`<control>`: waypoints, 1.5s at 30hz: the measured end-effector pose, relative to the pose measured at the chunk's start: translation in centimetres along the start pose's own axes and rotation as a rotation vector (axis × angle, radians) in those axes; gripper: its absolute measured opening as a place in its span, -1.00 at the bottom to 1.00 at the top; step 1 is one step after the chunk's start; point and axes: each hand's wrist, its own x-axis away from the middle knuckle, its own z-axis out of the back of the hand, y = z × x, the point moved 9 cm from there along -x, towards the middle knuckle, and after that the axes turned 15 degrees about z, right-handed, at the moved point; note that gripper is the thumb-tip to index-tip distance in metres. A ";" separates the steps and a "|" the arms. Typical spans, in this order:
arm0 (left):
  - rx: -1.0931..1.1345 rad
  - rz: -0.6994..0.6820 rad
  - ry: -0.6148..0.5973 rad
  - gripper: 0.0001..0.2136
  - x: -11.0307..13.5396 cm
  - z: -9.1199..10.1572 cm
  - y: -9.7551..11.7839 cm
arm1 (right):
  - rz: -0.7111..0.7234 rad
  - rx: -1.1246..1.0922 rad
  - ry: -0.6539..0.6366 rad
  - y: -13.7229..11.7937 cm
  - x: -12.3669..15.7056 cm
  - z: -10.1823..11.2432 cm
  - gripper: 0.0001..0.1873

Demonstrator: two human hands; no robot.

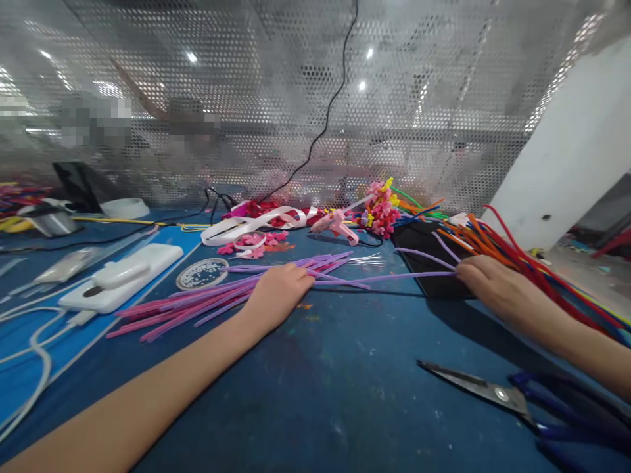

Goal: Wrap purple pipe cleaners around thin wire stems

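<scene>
Purple and pink pipe cleaners lie in a loose bundle on the blue table. My left hand is on the bundle's right part, its fingers closed over the stems; the fingertips are partly hidden. To the right, my right hand pinches light purple pipe cleaners above a black flat board. One long purple stem stretches between the two hands. Large scissors with dark blue handles lie in front of my right forearm, blades slightly apart.
A pink glue gun, white ribbon and a pink-yellow pipe-cleaner bunch lie at the back. A dish of white beads and a white power strip with cables are left. Red and orange pipe cleaners lie right.
</scene>
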 end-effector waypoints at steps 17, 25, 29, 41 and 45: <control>0.016 -0.032 -0.011 -0.86 -9.2 0.3 9.0 | -0.610 -1.432 0.372 0.4 -1.4 -2.5 -0.77; 0.008 0.009 -0.050 -0.85 -11.0 -0.6 9.6 | -0.582 -1.523 0.276 -1.1 -1.3 -6.0 -0.71; 0.008 0.170 -0.040 -0.74 -11.1 -0.1 3.9 | -0.581 -1.560 0.257 -1.2 -1.3 -6.4 -0.72; 0.077 0.155 -0.255 -0.80 -9.2 -3.4 -5.4 | -0.600 -1.555 0.200 -1.4 -1.3 -6.5 -0.70; 0.175 0.104 -0.358 -0.74 -8.6 -3.8 -5.4 | -0.619 -1.558 0.190 -1.5 -1.3 -6.5 -0.68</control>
